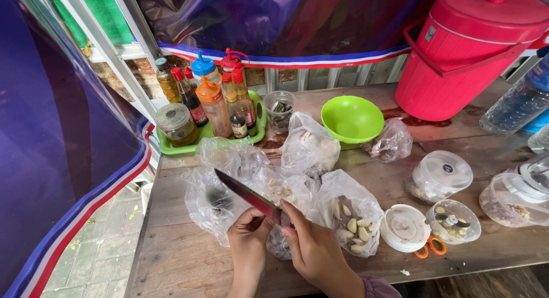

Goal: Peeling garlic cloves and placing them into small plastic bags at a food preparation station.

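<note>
My right hand [313,246] grips the handle of a kitchen knife [246,194]. Its dark blade points up and left over the plastic bags. My left hand [247,241] is curled just under the base of the blade, its fingers pinched on something small that I cannot make out. Both hands hover at the near edge of the wooden table [183,264]. Right beside my right hand lies an open clear bag of peeled garlic cloves [351,226]. More crumpled clear bags [229,161] lie under and behind the blade.
A green tray [171,146] of sauce bottles and a jar stands at the back left. Behind the bags are a green bowl [351,118] and a red lidded bucket [469,46]. Round plastic tubs [441,173], a lid [404,228] and orange-handled scissors [430,248] lie to the right.
</note>
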